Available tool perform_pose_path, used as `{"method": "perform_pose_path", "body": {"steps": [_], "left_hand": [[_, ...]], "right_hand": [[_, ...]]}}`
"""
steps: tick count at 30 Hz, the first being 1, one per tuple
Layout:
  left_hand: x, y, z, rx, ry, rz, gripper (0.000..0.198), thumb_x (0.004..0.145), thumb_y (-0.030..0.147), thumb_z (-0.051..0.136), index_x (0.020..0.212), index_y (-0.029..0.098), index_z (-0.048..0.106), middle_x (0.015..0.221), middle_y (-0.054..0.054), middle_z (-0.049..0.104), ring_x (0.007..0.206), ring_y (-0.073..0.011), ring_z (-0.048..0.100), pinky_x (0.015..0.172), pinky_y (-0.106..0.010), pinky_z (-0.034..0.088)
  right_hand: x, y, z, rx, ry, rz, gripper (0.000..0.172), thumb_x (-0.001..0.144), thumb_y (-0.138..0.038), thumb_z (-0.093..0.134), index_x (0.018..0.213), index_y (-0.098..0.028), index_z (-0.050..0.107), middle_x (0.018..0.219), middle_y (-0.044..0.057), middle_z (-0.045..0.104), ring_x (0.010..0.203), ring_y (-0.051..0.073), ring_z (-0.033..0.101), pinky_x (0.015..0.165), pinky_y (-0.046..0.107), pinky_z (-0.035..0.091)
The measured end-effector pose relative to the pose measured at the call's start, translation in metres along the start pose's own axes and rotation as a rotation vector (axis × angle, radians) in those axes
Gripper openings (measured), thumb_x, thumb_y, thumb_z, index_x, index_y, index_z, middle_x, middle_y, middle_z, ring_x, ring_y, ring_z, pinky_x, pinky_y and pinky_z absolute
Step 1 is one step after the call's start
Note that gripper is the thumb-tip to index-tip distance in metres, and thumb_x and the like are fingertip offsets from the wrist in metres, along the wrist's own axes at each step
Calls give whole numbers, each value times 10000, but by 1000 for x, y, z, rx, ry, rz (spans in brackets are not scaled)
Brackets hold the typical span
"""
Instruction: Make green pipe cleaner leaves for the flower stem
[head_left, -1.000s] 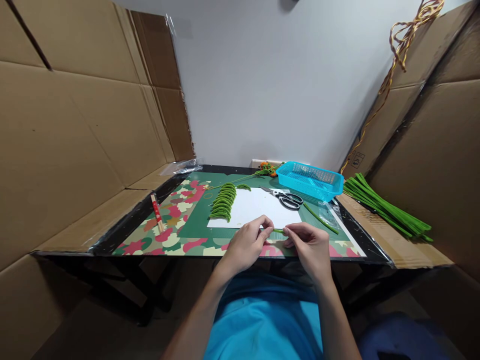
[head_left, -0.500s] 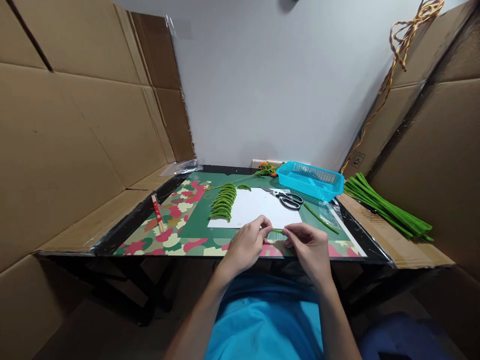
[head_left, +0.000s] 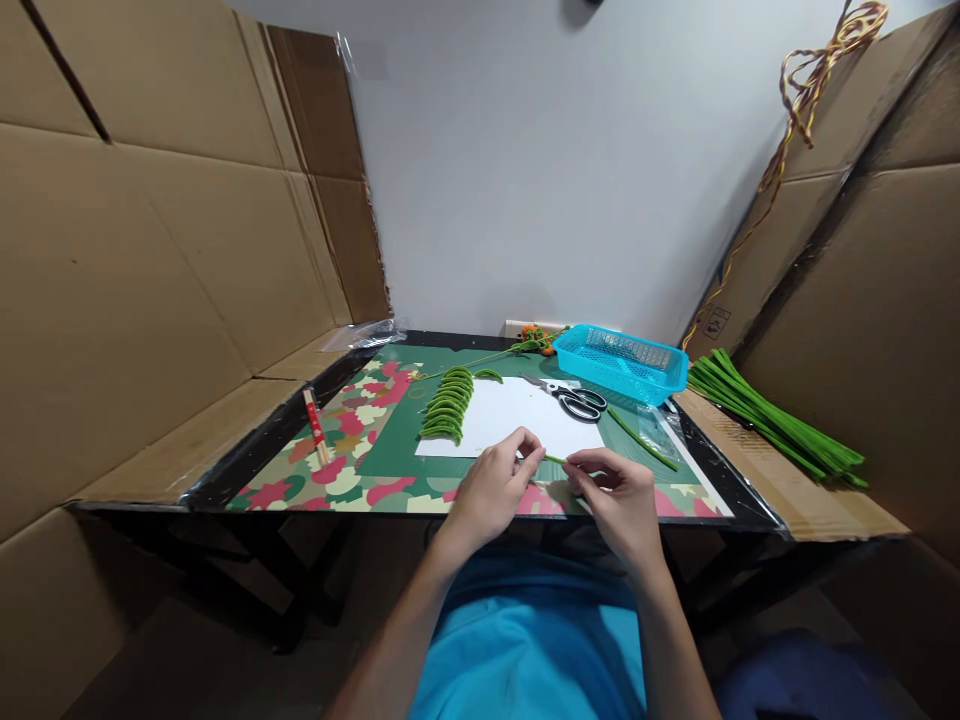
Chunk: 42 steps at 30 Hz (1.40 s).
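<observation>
The person's left hand [head_left: 491, 488] and right hand [head_left: 619, 500] meet over the near edge of the worktop [head_left: 244, 448]. Each grip is pinched shut on one end of a short green pipe cleaner piece [head_left: 555, 460], thumb and forefinger clamped on it so that only a small stretch shows between the two hands. The piece sits low over the camouflage-patterned mat [head_left: 345, 440] (whether it touches the surface cannot be told). Just beyond the grip lies a white paper sheet [head_left: 525, 412], and beyond and to the left of the grip, along the sheet's left edge, a row of curved green pieces [head_left: 448, 402] is laid out. Scissors [head_left: 576, 400] rest beyond the grip at the sheet's far right corner, and a single long green pipe cleaner [head_left: 641, 438] lies near, to the right of the right hand's grip. Farther off that way stand a blue plastic basket [head_left: 621, 362] and, well apart on cardboard, a bundle of green pipe cleaners [head_left: 772, 425]. Well to the left of the grip lies a pair of chopsticks [head_left: 315, 428].
</observation>
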<state>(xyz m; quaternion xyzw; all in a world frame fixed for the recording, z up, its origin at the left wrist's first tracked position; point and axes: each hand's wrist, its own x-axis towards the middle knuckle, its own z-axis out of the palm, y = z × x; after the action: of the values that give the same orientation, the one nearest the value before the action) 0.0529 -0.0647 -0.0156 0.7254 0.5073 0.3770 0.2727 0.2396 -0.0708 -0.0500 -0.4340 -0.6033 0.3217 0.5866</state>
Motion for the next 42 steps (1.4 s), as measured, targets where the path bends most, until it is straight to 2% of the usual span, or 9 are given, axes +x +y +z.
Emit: {"method": "perform_pose_path", "body": {"steps": [17, 25, 33, 42], "left_hand": [[0, -4, -1, -16, -5, -8, 220, 1057, 379, 458, 963, 226, 585, 745, 24, 582, 678, -170, 544, 648, -279, 376], [0, -5, -1, -19, -12, 9, 245, 1060, 400, 472, 941, 220, 590, 784, 24, 604, 725, -165, 572, 705, -281, 401], [3, -8, -5, -179, -62, 34, 272, 1038, 442, 514, 919, 211, 595, 821, 12, 609, 741, -156, 562, 653, -258, 415], [1, -9, -6, -164, -101, -3, 247, 1045, 412, 495, 936, 212, 589, 789, 12, 625, 677, -147, 554, 621, -254, 415]], "right_hand": [[1, -1, 2, -44, 39, -24, 136, 887, -326, 764, 839, -205, 804, 821, 56, 790, 710, 206, 725, 609, 272, 550], [1, 0, 2, -44, 41, -41, 140, 885, -324, 755, 828, -206, 803, 796, 51, 786, 667, 191, 708, 589, 259, 546], [2, 1, 2, -28, 18, -38, 129, 886, -309, 746, 820, -210, 797, 783, 43, 781, 659, 187, 706, 600, 258, 545], [2, -1, 3, -31, 23, -25, 141, 878, -317, 746, 805, -205, 792, 755, 46, 770, 634, 191, 695, 579, 263, 536]]}}
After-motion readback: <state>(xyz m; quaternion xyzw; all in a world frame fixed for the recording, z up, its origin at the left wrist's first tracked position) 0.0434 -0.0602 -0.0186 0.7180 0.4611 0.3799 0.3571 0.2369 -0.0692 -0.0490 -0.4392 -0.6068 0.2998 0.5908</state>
